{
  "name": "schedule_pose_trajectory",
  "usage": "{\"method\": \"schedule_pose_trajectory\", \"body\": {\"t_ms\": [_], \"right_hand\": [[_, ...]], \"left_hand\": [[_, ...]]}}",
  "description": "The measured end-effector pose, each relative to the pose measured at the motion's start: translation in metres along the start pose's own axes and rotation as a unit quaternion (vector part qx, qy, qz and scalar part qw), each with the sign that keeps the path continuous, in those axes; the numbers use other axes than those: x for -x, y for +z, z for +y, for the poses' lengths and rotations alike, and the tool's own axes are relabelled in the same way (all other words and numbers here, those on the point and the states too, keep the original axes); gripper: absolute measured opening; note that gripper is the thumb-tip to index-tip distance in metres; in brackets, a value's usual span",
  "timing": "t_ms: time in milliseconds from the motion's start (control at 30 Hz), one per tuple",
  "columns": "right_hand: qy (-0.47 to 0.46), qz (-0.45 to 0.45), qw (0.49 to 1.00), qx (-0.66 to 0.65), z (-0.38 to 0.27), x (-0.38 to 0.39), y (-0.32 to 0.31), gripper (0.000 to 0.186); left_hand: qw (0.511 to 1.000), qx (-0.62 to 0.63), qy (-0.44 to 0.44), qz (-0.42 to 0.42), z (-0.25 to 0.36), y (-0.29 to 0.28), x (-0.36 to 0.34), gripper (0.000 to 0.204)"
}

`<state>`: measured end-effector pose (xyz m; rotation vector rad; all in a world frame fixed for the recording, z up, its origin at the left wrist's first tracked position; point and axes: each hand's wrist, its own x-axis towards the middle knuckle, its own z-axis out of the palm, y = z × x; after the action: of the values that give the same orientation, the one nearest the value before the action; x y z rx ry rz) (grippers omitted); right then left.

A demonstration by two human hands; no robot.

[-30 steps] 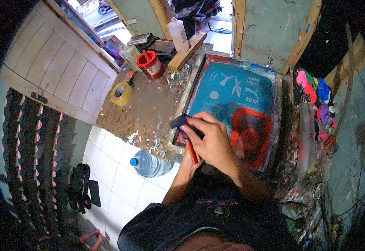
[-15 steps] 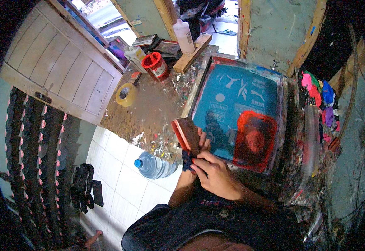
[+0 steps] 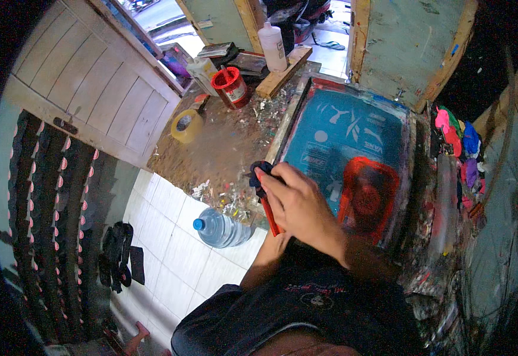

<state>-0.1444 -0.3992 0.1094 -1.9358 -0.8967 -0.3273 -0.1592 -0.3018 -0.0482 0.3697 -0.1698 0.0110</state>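
My right hand [image 3: 300,204] is closed on a bunched dark rag [image 3: 257,172], pressing it to the upper end of a squeegee. The squeegee's red blade [image 3: 271,216] slants down beneath my fingers. My left hand [image 3: 276,240] grips the squeegee from below, its fingers mostly hidden by my right hand. Just right of both hands lies a framed printing screen [image 3: 300,133], with blue-green mesh and pale emblems. A red rectangular patch [image 3: 346,199] with a darker middle marks its lower right part.
On the stained table [image 3: 205,157] are a tape roll [image 3: 180,132], a red tub [image 3: 238,96], a pale bottle [image 3: 272,50] and a wooden block [image 3: 282,74]. A large water bottle [image 3: 226,229] lies on the white tiles. Coloured rags [image 3: 471,142] hang at the right.
My right hand and the rag have moved up along the squeegee to its far end. The squeegee has shifted lower, and my left fingers have become covered.
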Motion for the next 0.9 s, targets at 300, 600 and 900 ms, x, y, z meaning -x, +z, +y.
{"method": "schedule_pose_trajectory", "body": {"t_ms": [300, 600, 900], "right_hand": [[-0.015, -0.051, 0.998, 0.040, -0.015, 0.045, 0.013, 0.038], [-0.049, -0.127, 0.991, -0.001, -0.019, 0.060, -0.010, 0.027], [0.011, 0.007, 0.997, -0.079, -0.037, -0.013, -0.003, 0.020]], "left_hand": [[1.000, -0.013, -0.025, -0.005, 0.013, 0.000, -0.002, 0.041], [0.998, 0.008, -0.055, 0.023, 0.019, 0.006, -0.014, 0.038], [0.997, -0.012, 0.030, 0.069, 0.028, 0.006, 0.005, 0.033]]}}
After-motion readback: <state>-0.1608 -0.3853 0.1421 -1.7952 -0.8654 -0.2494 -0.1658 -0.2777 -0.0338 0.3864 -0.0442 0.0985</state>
